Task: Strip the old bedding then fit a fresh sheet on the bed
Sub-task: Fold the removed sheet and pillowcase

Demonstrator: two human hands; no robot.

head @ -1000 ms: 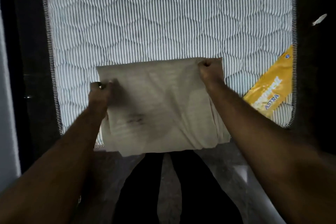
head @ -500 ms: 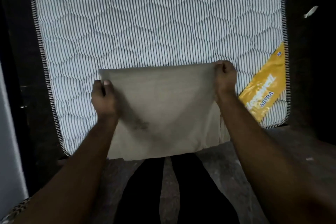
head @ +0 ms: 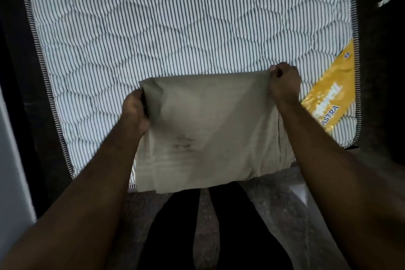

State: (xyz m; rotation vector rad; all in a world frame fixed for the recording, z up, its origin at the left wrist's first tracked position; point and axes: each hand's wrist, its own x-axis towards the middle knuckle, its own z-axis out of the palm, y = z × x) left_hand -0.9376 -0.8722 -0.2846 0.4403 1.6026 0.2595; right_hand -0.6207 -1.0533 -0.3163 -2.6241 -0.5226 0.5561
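The folded beige cotton sheet (head: 208,129) is gripped at its top corners by the left hand (head: 134,109) and right hand (head: 285,82), fingers clenched on cloth; it hangs below them, long axis running hand to hand, the bare striped quilted mattress (head: 175,28) lying beyond.

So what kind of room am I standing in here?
Most likely a bedroom: a bare striped quilted mattress with a yellow brand label, and a folded beige sheet held over its foot end.

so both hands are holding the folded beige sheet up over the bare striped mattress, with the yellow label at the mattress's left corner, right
Not quite: the yellow label lies at the mattress's near right corner, as the head view shows. Left hand and right hand do grip the folded beige sheet over it.
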